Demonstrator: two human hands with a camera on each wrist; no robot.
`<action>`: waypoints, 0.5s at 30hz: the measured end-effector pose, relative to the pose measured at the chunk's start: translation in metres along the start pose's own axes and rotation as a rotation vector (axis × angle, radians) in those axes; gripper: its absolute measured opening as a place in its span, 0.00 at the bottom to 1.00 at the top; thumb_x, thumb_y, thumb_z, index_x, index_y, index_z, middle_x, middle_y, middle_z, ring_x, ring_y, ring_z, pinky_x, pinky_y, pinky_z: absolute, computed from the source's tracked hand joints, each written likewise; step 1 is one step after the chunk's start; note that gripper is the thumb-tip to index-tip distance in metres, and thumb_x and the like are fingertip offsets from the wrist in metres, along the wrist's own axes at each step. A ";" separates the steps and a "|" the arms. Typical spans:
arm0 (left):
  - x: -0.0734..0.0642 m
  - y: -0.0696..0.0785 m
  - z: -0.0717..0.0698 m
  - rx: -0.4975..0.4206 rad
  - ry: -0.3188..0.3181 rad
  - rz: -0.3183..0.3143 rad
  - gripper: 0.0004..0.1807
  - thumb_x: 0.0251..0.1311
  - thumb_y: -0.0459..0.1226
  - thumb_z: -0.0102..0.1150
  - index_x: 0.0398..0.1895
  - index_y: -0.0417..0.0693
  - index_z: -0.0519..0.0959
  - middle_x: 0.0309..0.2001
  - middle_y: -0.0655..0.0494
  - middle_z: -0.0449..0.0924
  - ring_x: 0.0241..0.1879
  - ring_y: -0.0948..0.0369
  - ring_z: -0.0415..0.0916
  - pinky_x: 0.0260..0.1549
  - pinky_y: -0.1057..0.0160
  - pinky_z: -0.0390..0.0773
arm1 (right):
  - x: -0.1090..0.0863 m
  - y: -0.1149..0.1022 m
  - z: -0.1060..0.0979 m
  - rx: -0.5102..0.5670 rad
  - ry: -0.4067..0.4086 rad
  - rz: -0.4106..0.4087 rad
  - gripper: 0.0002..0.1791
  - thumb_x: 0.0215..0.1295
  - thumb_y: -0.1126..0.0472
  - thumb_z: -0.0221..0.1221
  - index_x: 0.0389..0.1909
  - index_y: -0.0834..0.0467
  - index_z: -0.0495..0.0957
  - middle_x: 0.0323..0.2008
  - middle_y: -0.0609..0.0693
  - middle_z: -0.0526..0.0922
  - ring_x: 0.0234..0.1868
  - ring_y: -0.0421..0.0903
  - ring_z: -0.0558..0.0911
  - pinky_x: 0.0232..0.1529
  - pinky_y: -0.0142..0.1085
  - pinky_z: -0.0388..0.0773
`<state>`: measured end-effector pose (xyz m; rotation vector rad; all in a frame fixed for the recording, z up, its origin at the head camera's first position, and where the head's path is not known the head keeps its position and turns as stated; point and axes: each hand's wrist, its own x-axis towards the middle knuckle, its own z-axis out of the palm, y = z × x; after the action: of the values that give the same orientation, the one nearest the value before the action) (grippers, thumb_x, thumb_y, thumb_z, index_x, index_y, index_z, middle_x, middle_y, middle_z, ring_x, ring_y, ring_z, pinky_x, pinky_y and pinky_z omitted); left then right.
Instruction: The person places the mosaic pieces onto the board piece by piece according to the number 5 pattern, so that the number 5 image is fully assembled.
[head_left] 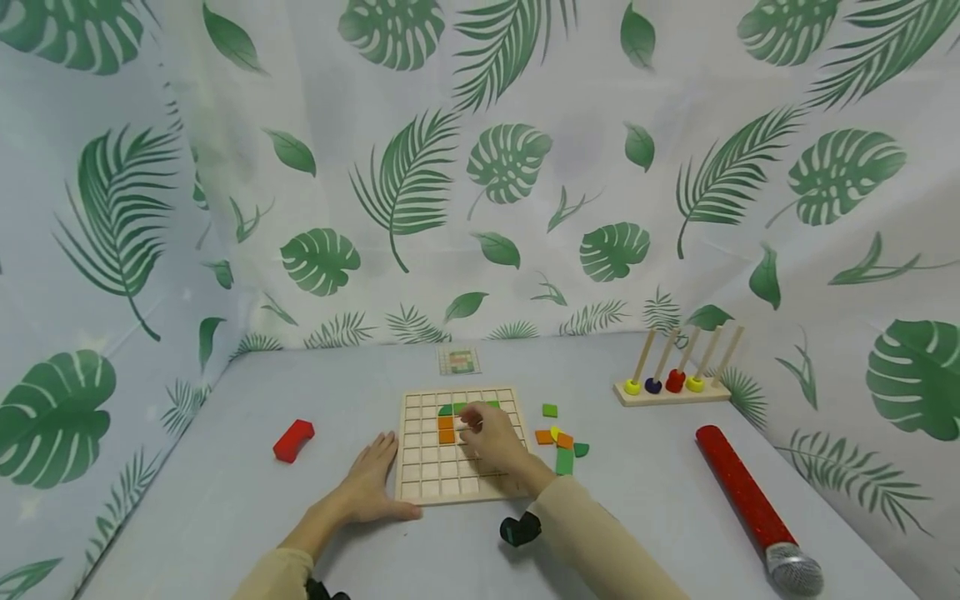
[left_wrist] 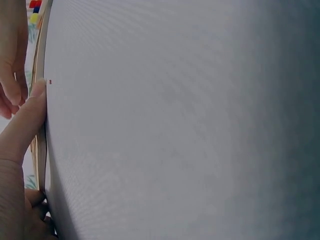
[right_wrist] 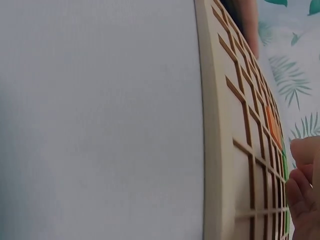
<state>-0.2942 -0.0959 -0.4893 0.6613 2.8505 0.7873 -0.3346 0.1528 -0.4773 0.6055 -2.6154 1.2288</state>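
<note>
A wooden grid board [head_left: 420, 479] lies on the table, with orange tiles [head_left: 446, 436] and a row of green tiles [head_left: 446, 410] set in its upper part. Spread along the board's left side, my left hand [head_left: 367, 483] has its thumb at the front edge; the left wrist view shows that thumb [left_wrist: 27, 120] against the board's side. Over the tiled squares hovers my right hand [head_left: 495, 437], thumb and fingers loosely bent, partly hiding the green row. No piece shows between its fingers [right_wrist: 295, 195] in the right wrist view.
Right of the board lie loose green, orange and yellow pieces [head_left: 565, 461]. A pattern card [head_left: 459, 360] is behind it. A red block [head_left: 293, 440] lies left; a peg stand with beads [head_left: 671, 396] and a red microphone [head_left: 750, 500] are at the right.
</note>
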 end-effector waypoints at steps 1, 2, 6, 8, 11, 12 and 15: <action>0.000 -0.001 0.001 0.000 0.001 -0.003 0.70 0.32 0.69 0.67 0.71 0.33 0.50 0.72 0.37 0.46 0.72 0.45 0.38 0.68 0.45 0.41 | -0.001 0.002 -0.003 0.002 0.009 -0.001 0.14 0.59 0.71 0.61 0.46 0.67 0.76 0.40 0.57 0.79 0.40 0.46 0.79 0.41 0.33 0.79; 0.000 -0.001 0.002 0.000 0.002 -0.006 0.70 0.32 0.69 0.67 0.71 0.33 0.50 0.72 0.38 0.46 0.72 0.45 0.38 0.68 0.46 0.41 | -0.002 0.003 -0.006 0.004 0.019 0.004 0.14 0.58 0.71 0.61 0.46 0.67 0.76 0.40 0.57 0.79 0.40 0.47 0.79 0.41 0.33 0.79; 0.000 -0.001 0.002 -0.006 0.006 -0.003 0.70 0.32 0.68 0.67 0.71 0.33 0.50 0.72 0.37 0.46 0.72 0.44 0.38 0.68 0.45 0.40 | -0.005 0.011 -0.020 -0.001 0.075 0.020 0.13 0.57 0.72 0.62 0.45 0.68 0.76 0.40 0.58 0.80 0.40 0.49 0.79 0.41 0.36 0.79; -0.001 0.000 0.001 -0.014 0.008 0.004 0.70 0.32 0.68 0.68 0.71 0.32 0.50 0.72 0.37 0.46 0.72 0.44 0.38 0.68 0.45 0.41 | -0.007 0.017 -0.028 -0.013 0.109 0.029 0.13 0.56 0.72 0.62 0.44 0.67 0.77 0.39 0.57 0.80 0.40 0.49 0.79 0.42 0.37 0.79; -0.001 0.002 -0.001 -0.018 0.004 0.007 0.70 0.32 0.68 0.68 0.71 0.32 0.50 0.72 0.36 0.46 0.72 0.43 0.38 0.68 0.44 0.41 | -0.011 0.025 -0.041 -0.030 0.155 0.053 0.13 0.56 0.73 0.62 0.44 0.67 0.77 0.39 0.56 0.80 0.40 0.48 0.79 0.43 0.39 0.79; -0.001 0.002 -0.001 -0.020 0.002 0.004 0.70 0.32 0.68 0.68 0.71 0.32 0.50 0.72 0.36 0.46 0.72 0.44 0.38 0.68 0.44 0.41 | -0.013 0.028 -0.045 -0.038 0.167 0.057 0.13 0.56 0.73 0.62 0.44 0.67 0.77 0.38 0.55 0.80 0.40 0.48 0.79 0.43 0.39 0.79; -0.002 0.003 -0.001 -0.013 -0.004 -0.002 0.70 0.33 0.67 0.68 0.71 0.32 0.49 0.72 0.37 0.45 0.72 0.44 0.38 0.68 0.45 0.41 | -0.018 0.034 -0.058 -0.058 0.188 0.069 0.13 0.55 0.72 0.62 0.43 0.67 0.77 0.38 0.55 0.80 0.40 0.49 0.79 0.43 0.41 0.79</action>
<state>-0.2920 -0.0951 -0.4866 0.6575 2.8395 0.8022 -0.3330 0.2223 -0.4695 0.3723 -2.5239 1.1627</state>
